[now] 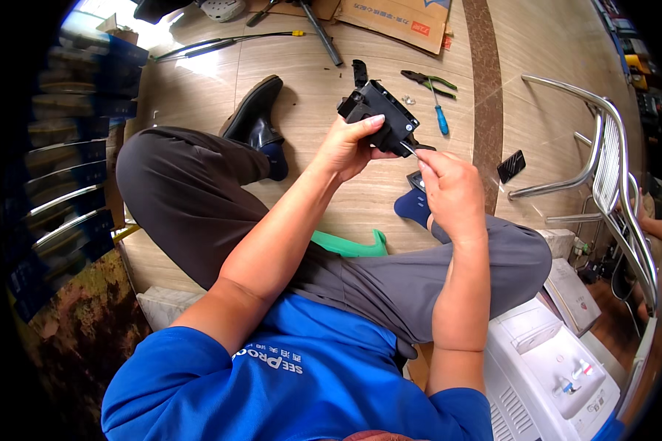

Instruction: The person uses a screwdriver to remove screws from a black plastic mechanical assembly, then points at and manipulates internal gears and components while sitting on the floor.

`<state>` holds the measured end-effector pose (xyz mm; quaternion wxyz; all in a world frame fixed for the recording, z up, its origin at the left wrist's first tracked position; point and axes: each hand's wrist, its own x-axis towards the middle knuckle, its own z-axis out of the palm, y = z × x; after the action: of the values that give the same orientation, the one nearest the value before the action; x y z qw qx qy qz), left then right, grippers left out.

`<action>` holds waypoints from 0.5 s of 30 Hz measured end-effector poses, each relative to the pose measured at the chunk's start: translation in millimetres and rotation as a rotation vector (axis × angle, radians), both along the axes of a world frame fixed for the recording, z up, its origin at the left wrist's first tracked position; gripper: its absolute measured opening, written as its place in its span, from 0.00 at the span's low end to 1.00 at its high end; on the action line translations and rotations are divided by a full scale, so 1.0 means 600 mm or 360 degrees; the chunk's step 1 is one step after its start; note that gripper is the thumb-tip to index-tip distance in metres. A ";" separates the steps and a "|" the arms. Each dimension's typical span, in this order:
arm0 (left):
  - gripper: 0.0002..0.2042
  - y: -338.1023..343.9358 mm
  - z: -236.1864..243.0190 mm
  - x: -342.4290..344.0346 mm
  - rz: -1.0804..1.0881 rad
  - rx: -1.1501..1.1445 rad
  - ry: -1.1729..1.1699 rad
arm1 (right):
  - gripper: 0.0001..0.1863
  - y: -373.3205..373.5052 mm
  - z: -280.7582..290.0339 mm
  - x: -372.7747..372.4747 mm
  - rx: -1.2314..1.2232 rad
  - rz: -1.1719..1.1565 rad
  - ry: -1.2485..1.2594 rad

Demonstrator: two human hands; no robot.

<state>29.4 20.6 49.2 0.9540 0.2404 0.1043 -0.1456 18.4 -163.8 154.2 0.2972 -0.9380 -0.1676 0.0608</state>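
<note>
Above crossed legs: left hand [346, 147] clamped on black plastic housing [379, 110]; right hand [449, 187] pinching thin driver [409, 149]; slip risk from shallow tip seating.

Tools and parts, counted

One black plastic mechanism block [379, 110], one blue-handled screwdriver [440, 114], one pair of green-handled pliers [428, 81], one metal-framed chair [610, 162], one flattened cardboard box [393, 18], two hands.
</note>
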 end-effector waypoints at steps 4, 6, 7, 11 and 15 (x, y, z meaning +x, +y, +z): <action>0.20 -0.001 -0.011 0.000 0.0021 0.0213 -0.0022 | 0.09 0.016 -0.027 -0.016 -0.0125 -0.0062 -0.0187; 0.19 -0.002 -0.016 0.003 0.0063 0.0208 0.0003 | 0.09 0.025 -0.038 -0.020 -0.0145 -0.0111 -0.0213; 0.19 -0.003 -0.019 0.004 0.0083 0.0207 0.0016 | 0.10 0.030 -0.043 -0.022 -0.0154 -0.0136 -0.0226; 0.18 -0.013 -0.012 -0.001 0.0026 0.0401 0.0081 | 0.09 0.055 -0.043 -0.018 -0.0252 -0.0158 -0.0110; 0.19 -0.020 -0.010 -0.001 0.0122 0.0273 0.0182 | 0.09 0.047 -0.044 -0.011 -0.0210 -0.0114 -0.0128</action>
<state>28.8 8.4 43.1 0.9273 0.3084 0.1796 -0.1130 11.8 -135.7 127.9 0.2298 -0.9627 -0.1413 0.0233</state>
